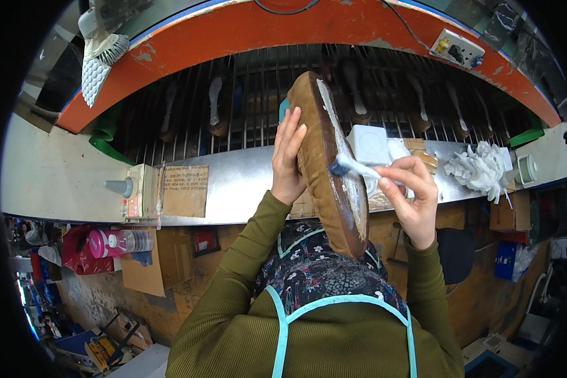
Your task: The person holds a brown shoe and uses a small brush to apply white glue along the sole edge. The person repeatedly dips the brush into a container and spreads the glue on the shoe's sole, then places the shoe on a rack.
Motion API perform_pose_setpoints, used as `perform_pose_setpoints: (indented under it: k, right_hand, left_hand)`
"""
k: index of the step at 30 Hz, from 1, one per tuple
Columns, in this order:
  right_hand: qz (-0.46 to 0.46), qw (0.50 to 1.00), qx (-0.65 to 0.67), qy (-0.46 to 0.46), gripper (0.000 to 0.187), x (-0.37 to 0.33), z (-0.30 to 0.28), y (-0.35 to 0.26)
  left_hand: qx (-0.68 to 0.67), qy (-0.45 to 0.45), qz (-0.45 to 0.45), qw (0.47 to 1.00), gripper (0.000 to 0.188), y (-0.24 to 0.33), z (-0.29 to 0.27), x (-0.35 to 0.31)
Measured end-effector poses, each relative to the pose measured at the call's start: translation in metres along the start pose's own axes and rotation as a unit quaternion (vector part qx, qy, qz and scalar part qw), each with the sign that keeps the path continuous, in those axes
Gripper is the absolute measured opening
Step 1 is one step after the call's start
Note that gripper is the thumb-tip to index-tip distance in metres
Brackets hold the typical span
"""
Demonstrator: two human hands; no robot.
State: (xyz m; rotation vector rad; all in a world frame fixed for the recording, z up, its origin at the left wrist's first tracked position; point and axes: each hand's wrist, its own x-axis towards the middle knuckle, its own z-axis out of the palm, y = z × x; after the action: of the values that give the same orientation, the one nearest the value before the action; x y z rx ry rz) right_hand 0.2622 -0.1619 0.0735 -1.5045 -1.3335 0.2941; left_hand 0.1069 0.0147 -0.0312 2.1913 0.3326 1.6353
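A brown suede shoe upper (314, 145), long and tilted on end, stands in front of me with its underside turned to the right. White paste is smeared along that underside. My left hand (288, 157) supports the shoe from its left side, fingers stretched up along it. Behind the fingers a bit of teal (283, 111) shows. In my right hand (416, 195) is a brush (358, 167) with a pale handle, pinched between thumb and fingers. Its dark bristles touch the pasted underside.
A metal-topped bench (239, 183) runs across, with cardboard (186, 192), a white block-shaped container (368, 143) and crumpled white material (479, 169). Beyond lies a rack of metal rods (252, 82) bearing several dark shoe-like pieces, under an orange beam (233, 31). A pink-lidded bottle (116, 242) is lower left.
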Motion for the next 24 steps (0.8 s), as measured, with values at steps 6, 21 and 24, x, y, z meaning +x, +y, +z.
perform_pose_setpoints:
  k: [6,21,24]
  right_hand:
    - [-0.062,0.996,-0.046,-0.032,0.018,0.009,-0.01,0.005]
    - [-0.029,0.996,0.006,-0.083,0.019,-0.01,-0.027,0.005]
    - [-0.034,0.996,0.001,-0.086,0.019,-0.007,-0.027,0.003]
  left_hand:
    - [0.007,-0.006,-0.019,1.0,0.085,0.004,0.001,0.002]
    - [-0.021,-0.005,-0.121,0.992,0.091,0.004,0.006,-0.001]
    - [-0.04,-0.01,-0.161,0.986,0.091,0.005,0.006,-0.004]
